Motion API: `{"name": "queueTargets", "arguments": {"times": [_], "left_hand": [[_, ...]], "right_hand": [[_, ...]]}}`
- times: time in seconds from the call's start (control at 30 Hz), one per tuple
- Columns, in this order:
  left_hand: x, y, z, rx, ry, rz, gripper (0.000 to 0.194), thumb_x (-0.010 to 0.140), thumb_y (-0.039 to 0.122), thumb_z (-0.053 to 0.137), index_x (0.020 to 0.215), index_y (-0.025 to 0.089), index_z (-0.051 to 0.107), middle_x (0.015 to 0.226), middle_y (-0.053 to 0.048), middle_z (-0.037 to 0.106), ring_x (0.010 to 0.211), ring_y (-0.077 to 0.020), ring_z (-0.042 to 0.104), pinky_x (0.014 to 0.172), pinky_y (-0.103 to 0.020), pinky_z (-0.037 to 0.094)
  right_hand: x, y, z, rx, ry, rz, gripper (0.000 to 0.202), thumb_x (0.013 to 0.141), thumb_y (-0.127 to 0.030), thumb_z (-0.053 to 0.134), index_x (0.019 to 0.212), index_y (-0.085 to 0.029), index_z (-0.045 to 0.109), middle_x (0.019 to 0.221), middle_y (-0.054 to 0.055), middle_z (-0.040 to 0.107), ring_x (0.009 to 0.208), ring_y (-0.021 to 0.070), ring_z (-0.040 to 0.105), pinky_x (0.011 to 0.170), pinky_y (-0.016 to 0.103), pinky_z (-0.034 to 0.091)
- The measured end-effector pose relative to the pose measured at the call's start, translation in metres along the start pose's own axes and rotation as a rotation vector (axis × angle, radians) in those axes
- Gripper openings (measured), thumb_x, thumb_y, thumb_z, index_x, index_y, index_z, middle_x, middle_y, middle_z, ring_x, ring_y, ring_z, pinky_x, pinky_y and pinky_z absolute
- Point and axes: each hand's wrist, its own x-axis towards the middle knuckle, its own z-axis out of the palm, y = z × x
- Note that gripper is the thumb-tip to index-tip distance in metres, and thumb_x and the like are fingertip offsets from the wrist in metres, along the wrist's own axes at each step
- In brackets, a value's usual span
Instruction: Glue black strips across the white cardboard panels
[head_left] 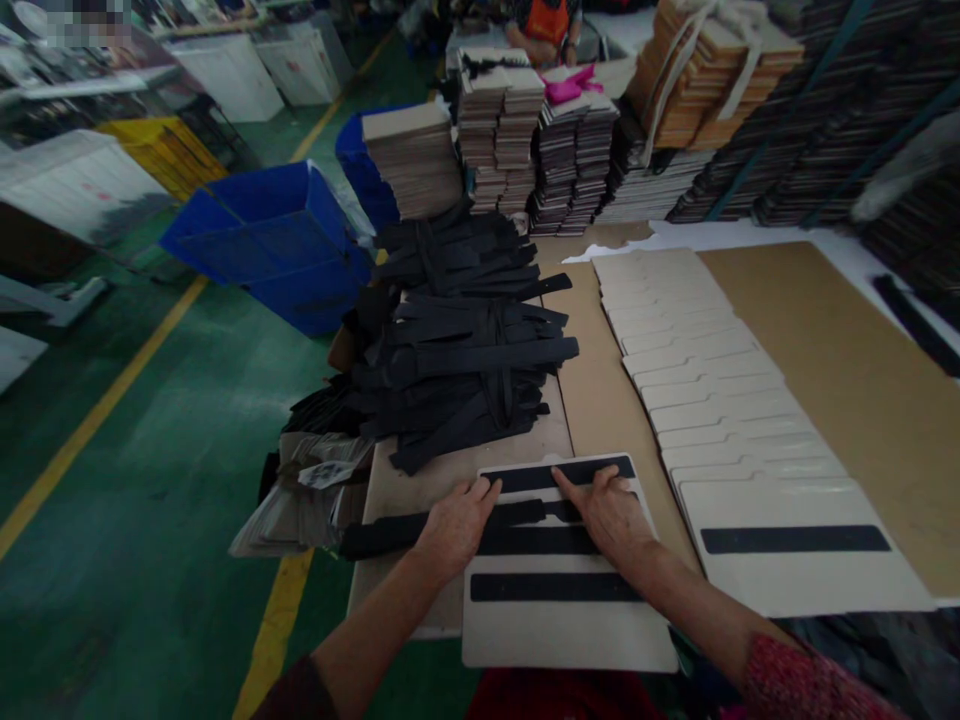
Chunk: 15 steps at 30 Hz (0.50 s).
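Before me lies a light grey board [570, 640] with several black strips across it, one of them the lower strip [555, 587]. My left hand [457, 525] rests its fingertips on the left end of the topmost black strip [529, 478]. On that same strip, toward its right end, my right hand [615, 515] presses with its index finger stretched out and the others bent. Neither hand wraps around anything. Between and below the hands runs a loose-looking black strip [517, 514], partly hidden, with a dark bundle [382, 535] left of it.
Bundles of black strips [480, 340] lie beyond my left hand. A row of overlapping grey boards [795, 510] stretches along the right. Stacked boards [499, 120] and a blue bin [277, 240] stand farther back. Another person [544, 35] is at the far side.
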Motion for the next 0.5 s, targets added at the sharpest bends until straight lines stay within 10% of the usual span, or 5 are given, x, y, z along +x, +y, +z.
{"name": "queueTargets", "arguments": {"times": [0.5], "left_hand": [[0.000, -0.005, 0.008, -0.040, -0.005, -0.012, 0.072, 0.075, -0.002, 0.045, 0.143, 0.020, 0.038, 0.132, -0.006, 0.049, 0.109, -0.0223, 0.051, 0.087, -0.032, 0.054]], "right_hand": [[0.002, 0.011, 0.030, 0.015, 0.106, 0.074, 0.065, 0.090, -0.004, 0.025, 0.148, -0.030, 0.039, 0.117, 0.025, 0.058, 0.101, 0.0294, 0.060, 0.063, 0.031, 0.050]]}}
